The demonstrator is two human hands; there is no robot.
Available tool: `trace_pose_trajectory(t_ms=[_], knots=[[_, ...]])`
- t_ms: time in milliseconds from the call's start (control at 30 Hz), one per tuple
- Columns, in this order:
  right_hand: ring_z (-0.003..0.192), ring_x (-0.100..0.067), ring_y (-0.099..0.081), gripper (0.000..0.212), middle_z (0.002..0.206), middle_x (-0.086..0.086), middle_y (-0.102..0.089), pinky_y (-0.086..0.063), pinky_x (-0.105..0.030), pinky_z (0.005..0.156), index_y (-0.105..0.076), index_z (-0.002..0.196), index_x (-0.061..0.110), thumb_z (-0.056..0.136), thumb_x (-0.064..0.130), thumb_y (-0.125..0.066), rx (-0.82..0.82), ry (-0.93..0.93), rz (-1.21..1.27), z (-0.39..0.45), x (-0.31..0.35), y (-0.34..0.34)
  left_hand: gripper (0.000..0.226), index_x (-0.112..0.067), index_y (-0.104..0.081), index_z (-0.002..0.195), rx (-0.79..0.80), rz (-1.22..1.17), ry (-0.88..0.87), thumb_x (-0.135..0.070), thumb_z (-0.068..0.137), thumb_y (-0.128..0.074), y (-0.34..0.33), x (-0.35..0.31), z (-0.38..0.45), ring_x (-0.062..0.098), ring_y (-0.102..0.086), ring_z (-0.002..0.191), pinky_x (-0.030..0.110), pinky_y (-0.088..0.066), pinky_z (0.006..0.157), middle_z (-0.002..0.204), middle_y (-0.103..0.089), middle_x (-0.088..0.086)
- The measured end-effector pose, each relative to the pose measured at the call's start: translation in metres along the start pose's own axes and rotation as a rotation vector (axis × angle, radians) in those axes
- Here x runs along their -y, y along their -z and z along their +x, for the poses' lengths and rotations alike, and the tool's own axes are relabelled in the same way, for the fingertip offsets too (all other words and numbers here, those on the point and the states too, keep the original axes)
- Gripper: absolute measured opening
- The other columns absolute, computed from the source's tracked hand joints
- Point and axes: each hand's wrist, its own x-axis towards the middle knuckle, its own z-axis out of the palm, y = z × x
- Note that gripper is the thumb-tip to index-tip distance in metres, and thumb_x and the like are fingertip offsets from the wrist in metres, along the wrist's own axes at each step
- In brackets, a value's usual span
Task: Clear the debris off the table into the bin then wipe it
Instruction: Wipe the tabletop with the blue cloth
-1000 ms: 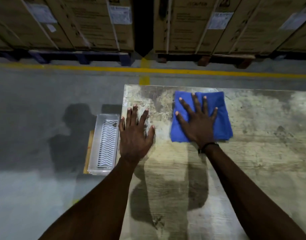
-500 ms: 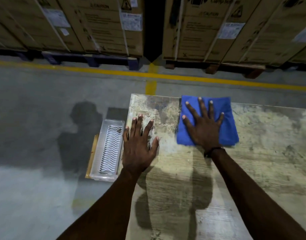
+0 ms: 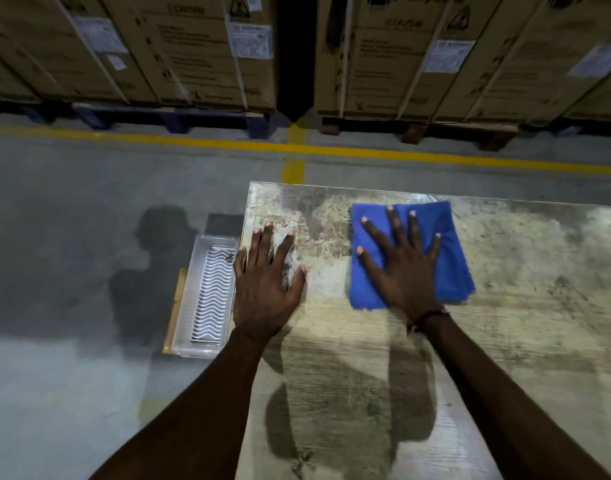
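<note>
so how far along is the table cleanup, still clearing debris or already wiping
Clearing looks done: no loose debris shows on the table, and the clear bin sits below its left edge. Wiping is in hand: the right hand presses the blue cloth flat near the far edge, the left hand braced flat. The stained surface remains.

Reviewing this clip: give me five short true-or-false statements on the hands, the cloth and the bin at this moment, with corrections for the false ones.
1. The right hand lies flat with spread fingers on the blue cloth. True.
2. The left hand grips a scrap of debris. False: it rests flat and open on the table near its left edge, holding nothing.
3. The clear plastic bin stands on the tabletop. False: it sits lower, beside the table's left edge.
4. The cloth lies near the table's far edge. True.
5. The cloth is crumpled into a ball. False: it lies flat, folded roughly square.
</note>
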Motion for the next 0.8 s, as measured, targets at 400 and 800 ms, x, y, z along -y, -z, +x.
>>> trace_pose_trajectory(t_ms=[400, 800], knots=[[0.161, -0.025, -0.003, 0.062, 0.174, 0.01, -0.007, -0.005, -0.07, 0.12, -0.024, 0.159, 0.053, 0.101, 0.073, -0.028, -0.001, 0.199, 0.023, 0.01, 0.095, -0.019, 0.068, -0.011, -0.033, 0.163, -0.198, -0.286, 0.003, -0.052, 0.109, -0.037, -0.001, 0.005, 0.0, 0.02, -0.025, 0.159, 0.049, -0.029, 0.125, 0.171, -0.03, 0.006], [0.16, -0.032, -0.005, 0.064, 0.174, 0.009, -0.012, -0.001, -0.077, 0.116, -0.02, 0.157, 0.058, 0.096, 0.077, -0.019, 0.04, 0.202, 0.026, 0.08, 0.161, -0.031, 0.068, -0.004, -0.036, 0.159, -0.293, -0.644, 0.142, -0.044, 0.105, -0.048, 0.009, 0.006, -0.004, 0.023, -0.037, 0.153, 0.034, -0.032, 0.125, 0.165, -0.039, 0.011]])
